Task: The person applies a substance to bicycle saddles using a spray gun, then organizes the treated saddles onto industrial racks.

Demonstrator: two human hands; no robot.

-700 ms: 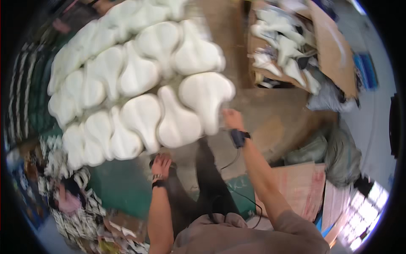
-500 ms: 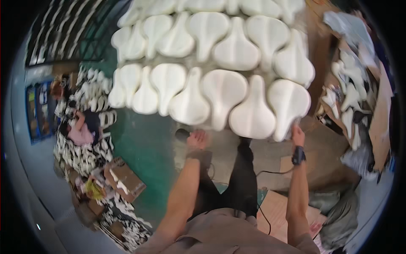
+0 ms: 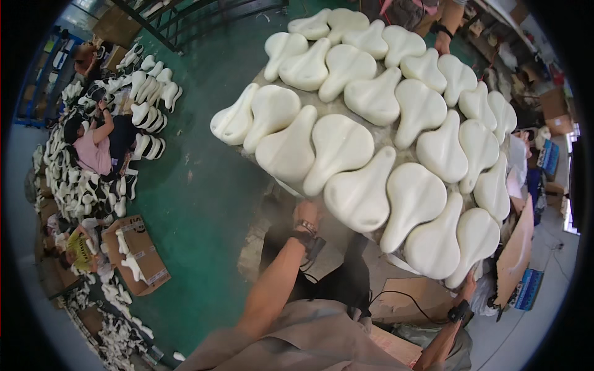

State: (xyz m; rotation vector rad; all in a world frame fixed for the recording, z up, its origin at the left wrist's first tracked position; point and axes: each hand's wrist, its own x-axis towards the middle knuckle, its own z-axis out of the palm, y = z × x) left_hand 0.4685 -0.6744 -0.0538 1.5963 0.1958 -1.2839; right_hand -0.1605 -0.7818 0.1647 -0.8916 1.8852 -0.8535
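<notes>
Across a tabletop (image 3: 380,132), white saddles (image 3: 414,201) lay in rows, apparently already set out; what remained could not be told. The left hand (image 3: 307,213) was at the near edge, the right hand (image 3: 470,286) by the near right corner; with fingers partly hidden, neither grip could be judged.

Green floor (image 3: 192,247) spreads left of centre; a blue-framed shelf (image 3: 43,77) stands far left; dark metal frame (image 3: 150,28) above; bright window (image 3: 572,213) at right.
</notes>
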